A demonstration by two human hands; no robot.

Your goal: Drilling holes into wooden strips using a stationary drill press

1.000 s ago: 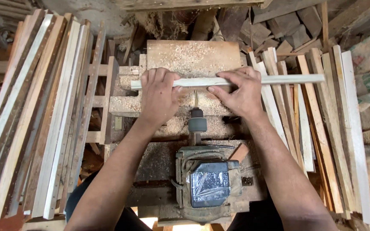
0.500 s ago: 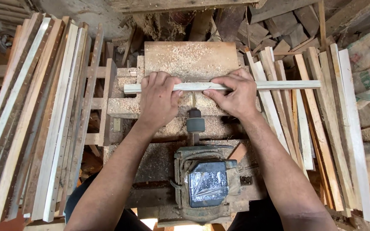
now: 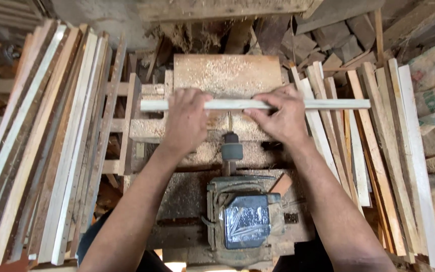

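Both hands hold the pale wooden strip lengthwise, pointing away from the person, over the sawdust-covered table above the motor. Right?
Not quite. The head view shows the pale wooden strip lying crosswise, running left to right, not pointing away. The rest stands: the left hand and right hand both hold it over the sawdust-covered table, above the motor.

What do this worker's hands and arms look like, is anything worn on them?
Both arms are bare from the elbow down, with no sleeves in view. The left hand and right hand wear no gloves, and no rings, watch or bands show. Fingernails look short. Only dark clothing shows low, near the body.
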